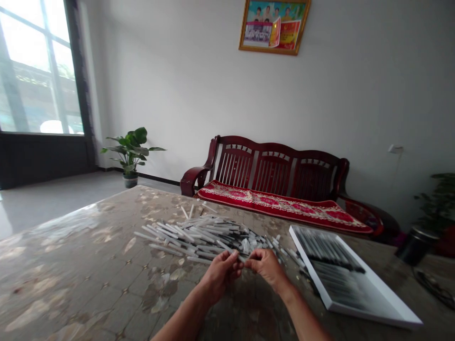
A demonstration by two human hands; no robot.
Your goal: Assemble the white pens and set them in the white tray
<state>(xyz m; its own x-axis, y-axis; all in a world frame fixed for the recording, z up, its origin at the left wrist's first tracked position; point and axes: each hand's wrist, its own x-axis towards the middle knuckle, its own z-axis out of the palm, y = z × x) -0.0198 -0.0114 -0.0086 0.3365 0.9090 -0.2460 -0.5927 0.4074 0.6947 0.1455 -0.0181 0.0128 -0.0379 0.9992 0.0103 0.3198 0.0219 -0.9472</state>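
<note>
Both hands meet at the near edge of a loose pile of slim whitish sticks (192, 234), which look like pen barrels. My left hand (222, 272) pinches one pen-like stick (241, 258) between thumb and fingers. At the stick's right end, the fingertips of my right hand (265, 267) are closed on it. Small clear pieces (250, 244), perhaps caps, lie at the right of the pile. To the right stands a shallow white box (377, 293) holding dark-tipped, pen-like sticks (325, 248) in rows.
The patterned table cover (88, 265) spreads under everything. Beyond the table is a dark red wooden bench (273, 166) with a red runner (270, 201). A potted plant (131, 149) stands at the far left. A dark cylindrical container (417, 244) and a cable (435, 289) are at the right.
</note>
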